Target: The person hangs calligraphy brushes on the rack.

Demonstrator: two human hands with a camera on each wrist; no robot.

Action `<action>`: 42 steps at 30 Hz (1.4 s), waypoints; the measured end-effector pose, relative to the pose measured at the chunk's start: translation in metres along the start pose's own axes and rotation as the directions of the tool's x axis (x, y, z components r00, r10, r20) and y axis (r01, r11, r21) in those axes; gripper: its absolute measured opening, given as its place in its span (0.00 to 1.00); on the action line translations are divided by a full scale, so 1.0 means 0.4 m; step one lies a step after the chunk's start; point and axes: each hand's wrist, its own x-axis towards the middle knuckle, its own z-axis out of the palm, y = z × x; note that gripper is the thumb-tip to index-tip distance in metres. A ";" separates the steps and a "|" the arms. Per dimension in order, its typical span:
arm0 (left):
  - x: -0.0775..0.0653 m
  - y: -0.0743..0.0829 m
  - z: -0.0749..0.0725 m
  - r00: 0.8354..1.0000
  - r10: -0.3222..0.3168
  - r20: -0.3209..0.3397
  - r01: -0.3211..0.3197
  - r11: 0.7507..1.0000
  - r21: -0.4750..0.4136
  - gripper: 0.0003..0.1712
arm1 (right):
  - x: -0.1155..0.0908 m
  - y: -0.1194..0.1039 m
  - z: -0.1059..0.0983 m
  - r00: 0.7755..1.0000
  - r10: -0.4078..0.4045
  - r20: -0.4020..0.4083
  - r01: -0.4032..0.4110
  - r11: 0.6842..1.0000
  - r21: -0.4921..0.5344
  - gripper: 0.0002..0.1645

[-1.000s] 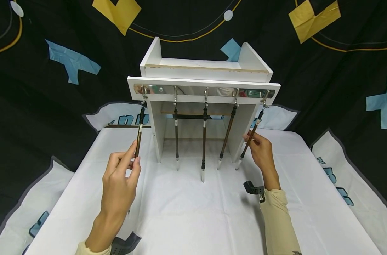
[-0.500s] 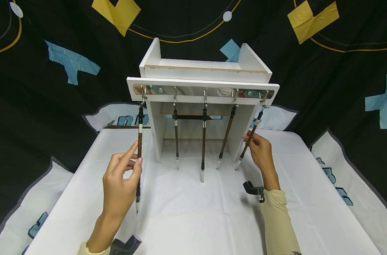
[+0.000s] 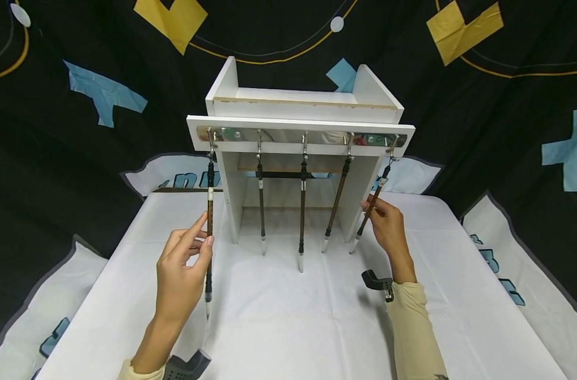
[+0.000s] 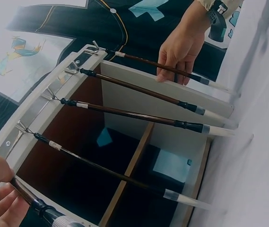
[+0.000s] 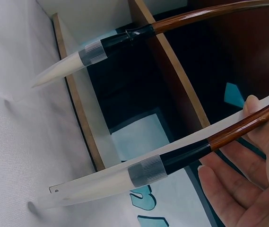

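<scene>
Several calligraphy brushes with dark handles and capped white tips hang from hooks on a white rack's rail (image 3: 278, 121). In the head view my left hand (image 3: 181, 269) is at the leftmost brush (image 3: 210, 198), pinching its handle lightly between thumb and fingers. That brush (image 4: 39, 205) hangs nearly straight down, and in the left wrist view the thumb hides its upper part. My right hand (image 3: 390, 227) is at the rightmost brush (image 3: 383, 182). In the right wrist view this brush (image 5: 186, 157) lies across the front of the loosely extended thumb and fingers.
Between the hands, a brush (image 3: 303, 206) hangs from the middle hook, with one on either side. The white wooden shelf (image 3: 304, 112) stands on a white cloth-covered table (image 3: 288, 327). Behind is a black curtain (image 3: 269, 26) with coloured patches.
The leftmost brush has swung from a tilt to nearly vertical, and its lower end now shows past the left hand. The left hand has shifted slightly right; the right hand stays in place.
</scene>
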 end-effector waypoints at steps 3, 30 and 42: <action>-0.001 -0.003 0.001 1.000 -0.009 -0.003 0.009 1.000 -0.003 0.33 | 0.000 0.001 0.000 1.000 0.001 0.005 -0.001 1.000 -0.004 0.29; 0.017 -0.010 0.014 0.998 -0.056 -0.004 0.056 0.996 -0.063 0.32 | 0.003 0.003 -0.001 1.000 0.023 0.015 -0.023 1.000 0.002 0.29; 0.031 -0.022 0.025 0.999 -0.047 -0.022 0.046 0.998 -0.048 0.31 | 0.001 0.000 -0.002 1.000 0.021 0.015 -0.021 1.000 -0.002 0.29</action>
